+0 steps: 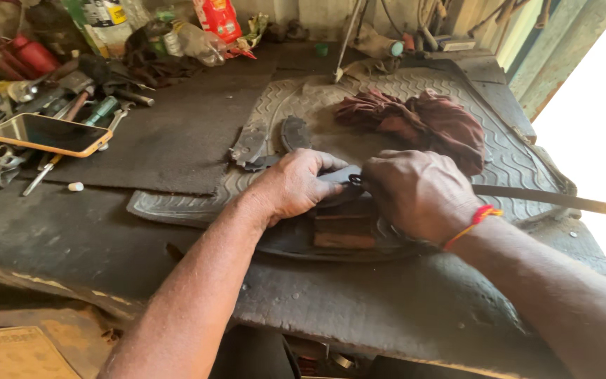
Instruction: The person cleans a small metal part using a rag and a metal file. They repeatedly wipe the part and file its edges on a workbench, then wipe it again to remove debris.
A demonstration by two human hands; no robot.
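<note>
My left hand [296,184] and my right hand [419,191] meet over a dark curved metal part [341,177], a brake pad by its shape, pressed down on a brown wooden block [345,228]. Both hands grip the part from opposite sides. My right wrist wears a red and orange thread. A long flat metal bar [562,201] runs out to the right from under my right hand; whether that hand holds it I cannot tell. Two more dark brake pads [268,144] lie just beyond my left hand on the grey ribbed rubber mat [401,91].
A maroon rag [422,119] lies bunched on the mat behind my right hand. At the far left are a phone in an orange case [47,135], wrenches and screwdrivers [71,105], bottles and a red packet [219,17]. The dark workbench edge [359,309] is near me.
</note>
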